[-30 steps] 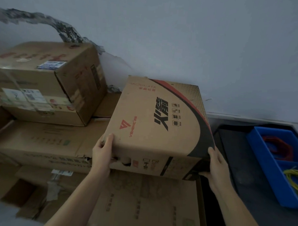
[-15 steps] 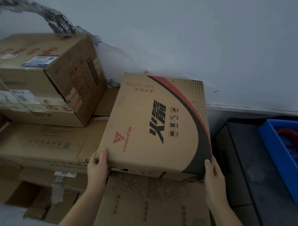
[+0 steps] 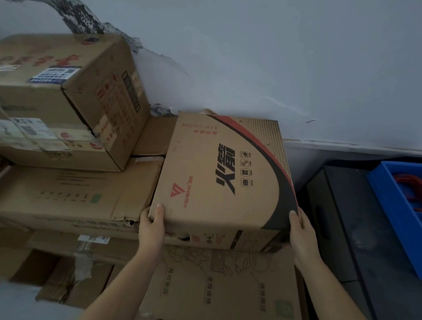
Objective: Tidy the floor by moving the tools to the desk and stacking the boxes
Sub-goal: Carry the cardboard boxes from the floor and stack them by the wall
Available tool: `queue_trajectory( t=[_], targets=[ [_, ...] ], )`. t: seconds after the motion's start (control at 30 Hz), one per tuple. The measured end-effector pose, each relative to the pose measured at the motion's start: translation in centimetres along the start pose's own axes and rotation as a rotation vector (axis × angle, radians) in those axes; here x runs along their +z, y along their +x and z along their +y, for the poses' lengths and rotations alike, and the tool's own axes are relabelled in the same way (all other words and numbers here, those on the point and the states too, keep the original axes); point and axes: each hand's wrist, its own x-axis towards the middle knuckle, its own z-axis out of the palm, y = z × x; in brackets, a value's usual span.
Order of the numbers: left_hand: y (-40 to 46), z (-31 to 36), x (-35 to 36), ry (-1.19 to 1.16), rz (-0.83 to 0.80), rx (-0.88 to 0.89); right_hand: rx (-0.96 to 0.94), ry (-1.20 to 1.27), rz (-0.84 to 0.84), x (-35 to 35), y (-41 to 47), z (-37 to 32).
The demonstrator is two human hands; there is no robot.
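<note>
A brown MICRO-ATX carton [image 3: 219, 174] with a red and black curved print lies flat on top of a larger cardboard box [image 3: 220, 287] printed with line drawings. My left hand [image 3: 152, 226] grips the carton's near left corner. My right hand [image 3: 302, 235] grips its near right corner. The carton sits against the wall, right of a wide flat box [image 3: 67, 193]. A taped box with shipping labels [image 3: 63, 99] is stacked on that flat box at the left.
More cardboard boxes [image 3: 64, 281] lie lower left. A black cabinet [image 3: 360, 232] stands at the right with a blue bin [image 3: 394, 214] holding red cable on it. The grey wall [image 3: 280, 54] is directly behind the stack.
The carton has been lowered from a tilt and pushed back toward the wall, now lying flat on the lower box. Both hands stayed on its near corners.
</note>
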Motion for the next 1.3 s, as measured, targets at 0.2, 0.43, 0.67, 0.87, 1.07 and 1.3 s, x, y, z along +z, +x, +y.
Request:
queue_trajectory(
  t=[0.2, 0.43, 0.67, 0.87, 1.07, 1.3],
  targets=[
    [-0.4, 0.2, -0.2, 0.056, -0.034, 0.000, -0.004, -0.066, -0.053, -0.7, 0.2, 0.6],
    [-2.2, 1.0, -2.5, 0.147, -0.101, 0.086, -0.191, -0.447, -0.059, -1.7, -2.8, -1.0],
    [-9.4, 3.6, -5.7, 0.261, -0.342, 0.477, -0.534, -0.453, -0.287, -3.2, -10.2, -2.4],
    [-15.7, 0.7, -8.9, 0.316, -0.409, 0.568, -0.379, -0.313, -0.345, -6.2, -18.1, 2.1],
    [-17.5, -4.4, -10.3, 0.394, -0.541, 0.360, -0.207, -0.253, -0.199, -7.8, -24.4, 7.5],
    [-15.3, -4.8, -12.3, 0.549, -0.957, 0.364, -0.013, -0.034, 0.152, -2.6, -33.2, 10.8]
  ],
)
